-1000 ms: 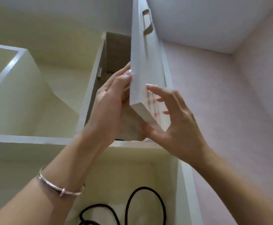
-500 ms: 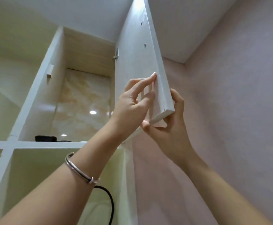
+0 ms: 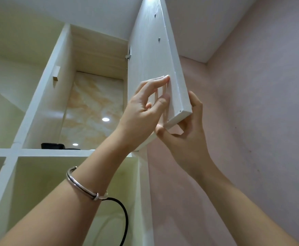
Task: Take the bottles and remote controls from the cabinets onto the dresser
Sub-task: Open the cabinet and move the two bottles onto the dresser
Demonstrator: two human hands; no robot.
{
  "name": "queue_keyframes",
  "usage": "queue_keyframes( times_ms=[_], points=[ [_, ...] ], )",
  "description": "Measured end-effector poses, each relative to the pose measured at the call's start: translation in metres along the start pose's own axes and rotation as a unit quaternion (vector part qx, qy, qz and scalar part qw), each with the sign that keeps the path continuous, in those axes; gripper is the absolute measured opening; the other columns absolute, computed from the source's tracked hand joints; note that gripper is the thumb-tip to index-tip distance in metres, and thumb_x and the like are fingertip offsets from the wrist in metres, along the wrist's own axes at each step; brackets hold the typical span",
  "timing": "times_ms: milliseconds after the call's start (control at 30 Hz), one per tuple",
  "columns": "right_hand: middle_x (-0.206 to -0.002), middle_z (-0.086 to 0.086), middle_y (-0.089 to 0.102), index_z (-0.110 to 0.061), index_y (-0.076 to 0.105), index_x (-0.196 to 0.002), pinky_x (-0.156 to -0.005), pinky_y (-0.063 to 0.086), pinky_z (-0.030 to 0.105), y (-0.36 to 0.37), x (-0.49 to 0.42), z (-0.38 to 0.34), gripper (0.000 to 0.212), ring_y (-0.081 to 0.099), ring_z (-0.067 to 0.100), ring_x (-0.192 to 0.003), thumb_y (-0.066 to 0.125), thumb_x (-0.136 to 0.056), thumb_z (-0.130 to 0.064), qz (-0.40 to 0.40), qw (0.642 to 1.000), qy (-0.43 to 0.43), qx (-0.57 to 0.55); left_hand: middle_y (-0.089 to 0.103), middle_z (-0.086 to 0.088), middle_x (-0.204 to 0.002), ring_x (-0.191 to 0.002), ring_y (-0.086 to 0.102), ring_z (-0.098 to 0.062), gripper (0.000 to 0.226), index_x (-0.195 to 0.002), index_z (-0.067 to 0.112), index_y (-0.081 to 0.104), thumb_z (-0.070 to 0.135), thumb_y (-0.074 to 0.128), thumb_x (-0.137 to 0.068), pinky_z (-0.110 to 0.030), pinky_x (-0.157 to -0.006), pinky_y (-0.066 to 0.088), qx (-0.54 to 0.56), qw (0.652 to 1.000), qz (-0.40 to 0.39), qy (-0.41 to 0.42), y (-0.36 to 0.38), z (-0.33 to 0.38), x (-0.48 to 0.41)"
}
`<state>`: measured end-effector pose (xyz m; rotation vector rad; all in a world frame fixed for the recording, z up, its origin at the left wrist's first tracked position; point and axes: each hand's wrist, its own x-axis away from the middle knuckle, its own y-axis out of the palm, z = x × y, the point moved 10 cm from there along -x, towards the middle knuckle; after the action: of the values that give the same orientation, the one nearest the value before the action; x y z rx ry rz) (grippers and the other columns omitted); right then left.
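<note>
The white door [image 3: 150,68] of the upper right cabinet stands swung wide open. My left hand [image 3: 143,112] rests flat with spread fingers on the door's inner face near its lower corner. My right hand [image 3: 186,137] grips that lower corner from below and behind. Inside the opened compartment, a black object [image 3: 52,146] lies at the shelf's front edge; only its top shows, so I cannot tell what it is. No bottle is visible.
A white shelf board [image 3: 56,152] divides the upper compartment from open cubbies below. A black cable [image 3: 123,219] loops in the lower right cubby. A pink wall [image 3: 251,121] runs close on the right, and the ceiling is just above the door.
The door has swung from nearly edge-on to wide open, with both hands following its lower corner. The compartment's inside and the black object have come into sight.
</note>
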<state>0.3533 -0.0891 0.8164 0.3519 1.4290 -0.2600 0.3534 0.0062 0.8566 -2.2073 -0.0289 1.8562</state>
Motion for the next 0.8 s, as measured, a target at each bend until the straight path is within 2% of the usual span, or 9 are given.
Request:
queue_keyframes(
  times_ms=[100, 200, 300, 367, 467, 567, 633, 733, 800],
  points=[
    [-0.099, -0.03, 0.059, -0.046, 0.031, -0.12, -0.078, 0.059, 0.045, 0.003, 0.001, -0.005, 0.074, 0.064, 0.012, -0.101, 0.069, -0.073, -0.004, 0.008, 1.0, -0.011, 0.021, 0.049, 0.022, -0.116, -0.118, 0.048, 0.002, 0.027, -0.108, 0.043, 0.051, 0.022, 0.052, -0.091, -0.001, -0.086, 0.04, -0.035, 0.999, 0.013, -0.002, -0.008, -0.005, 0.006],
    [-0.098, -0.023, 0.061, -0.046, 0.033, -0.116, -0.077, 0.06, 0.036, 0.006, 0.004, -0.006, 0.068, 0.064, 0.007, -0.098, 0.07, -0.075, -0.006, 0.033, 0.999, -0.011, 0.035, 0.055, 0.015, -0.12, -0.111, 0.054, -0.001, 0.027, -0.108, 0.04, 0.055, 0.032, 0.049, -0.083, -0.016, -0.086, 0.049, -0.07, 0.997, 0.013, -0.022, -0.018, -0.011, 0.015],
    [-0.087, -0.023, 0.06, -0.038, 0.04, -0.103, -0.069, 0.056, 0.018, 0.006, 0.014, -0.007, 0.048, 0.063, -0.003, -0.089, 0.069, -0.078, -0.01, 0.063, 0.997, -0.004, 0.042, 0.066, 0.011, -0.104, -0.096, 0.062, -0.001, 0.022, -0.098, 0.035, 0.062, 0.034, 0.049, -0.081, -0.012, -0.076, 0.05, -0.089, 0.995, -0.005, -0.049, -0.028, -0.013, 0.031],
    [-0.09, -0.022, 0.059, -0.04, 0.041, -0.098, -0.068, 0.053, 0.013, 0.01, 0.028, -0.003, 0.044, 0.061, -0.004, -0.089, 0.07, -0.077, -0.014, 0.068, 0.996, 0.012, 0.052, 0.069, 0.015, -0.091, -0.087, 0.064, 0.0, 0.019, -0.092, 0.032, 0.066, 0.034, 0.051, -0.081, -0.009, -0.071, 0.049, -0.127, 0.989, -0.017, -0.072, -0.042, -0.015, 0.051],
    [-0.097, -0.017, 0.057, -0.043, 0.043, -0.096, -0.066, 0.047, 0.005, 0.026, 0.068, 0.018, 0.044, 0.058, -0.004, -0.087, 0.069, -0.078, -0.013, 0.055, 0.995, 0.071, 0.038, 0.073, 0.009, -0.087, -0.088, 0.067, -0.004, 0.017, -0.088, 0.031, 0.068, 0.035, 0.054, -0.079, -0.012, -0.076, 0.051, -0.194, 0.972, -0.038, -0.126, -0.077, -0.021, 0.099],
    [-0.095, -0.017, 0.058, -0.044, 0.049, -0.093, -0.073, 0.05, 0.011, 0.064, 0.125, 0.044, 0.039, 0.059, 0.002, -0.09, 0.066, -0.081, -0.01, -0.013, 0.987, 0.158, 0.002, 0.07, 0.02, -0.096, -0.09, 0.066, 0.002, 0.019, -0.087, 0.034, 0.069, 0.04, 0.054, -0.076, -0.007, -0.079, 0.05, -0.264, 0.937, -0.048, -0.222, -0.128, -0.029, 0.168],
    [-0.091, -0.017, 0.062, -0.045, 0.052, -0.091, -0.08, 0.05, 0.016, 0.098, 0.174, 0.058, 0.035, 0.06, 0.004, -0.093, 0.067, -0.08, -0.015, -0.082, 0.969, 0.232, -0.03, 0.071, 0.021, -0.095, -0.088, 0.066, 0.003, 0.025, -0.087, 0.035, 0.07, 0.048, 0.056, -0.072, -0.004, -0.076, 0.048, -0.304, 0.905, -0.034, -0.297, -0.166, -0.025, 0.222],
    [-0.102, -0.022, 0.062, -0.044, 0.057, -0.092, -0.085, 0.046, 0.009, 0.146, 0.251, 0.054, 0.028, 0.06, -0.001, -0.097, 0.068, -0.079, -0.022, -0.195, 0.928, 0.307, -0.079, 0.072, 0.02, -0.091, -0.084, 0.067, 0.004, 0.034, -0.088, 0.041, 0.068, 0.058, 0.053, -0.063, -0.007, -0.076, 0.049, -0.345, 0.844, 0.01, -0.411, -0.22, 0.005, 0.313],
    [-0.109, -0.027, 0.058, -0.043, 0.058, -0.094, -0.086, 0.041, 0.001, 0.168, 0.294, 0.029, 0.025, 0.057, -0.008, -0.101, 0.068, -0.079, -0.024, -0.264, 0.906, 0.315, -0.1, 0.073, 0.018, -0.091, -0.085, 0.068, 0.002, 0.023, -0.087, 0.041, 0.068, 0.056, 0.062, -0.071, -0.015, -0.08, 0.049, -0.367, 0.788, 0.044, -0.492, -0.247, 0.04, 0.383]
  ],
)
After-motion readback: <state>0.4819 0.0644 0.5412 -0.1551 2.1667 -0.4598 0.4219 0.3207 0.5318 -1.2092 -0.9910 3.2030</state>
